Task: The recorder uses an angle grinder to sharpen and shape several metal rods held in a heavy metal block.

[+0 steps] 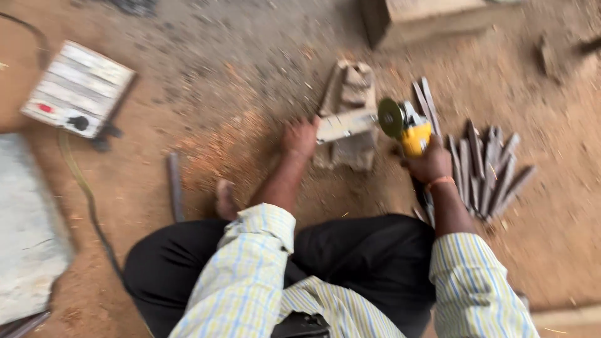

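Left hand (300, 138) fingers clamp flat metal strip (345, 125), long axis nine-to-three; right hand (431, 164) grips yellow grinder (407, 128), disc at strip's three o'clock end.

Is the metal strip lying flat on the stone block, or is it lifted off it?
Lying flat. The metal strip rests across the stone block, the left hand pressing its end; the right hand holds the yellow grinder beside it.

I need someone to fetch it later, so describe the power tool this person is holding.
On the dirt floor, find the stone block ahead of the seated person. Beside it, the right hand holds an angle grinder: the only yellow-bodied thing there, unlike the grey metal bars alongside.
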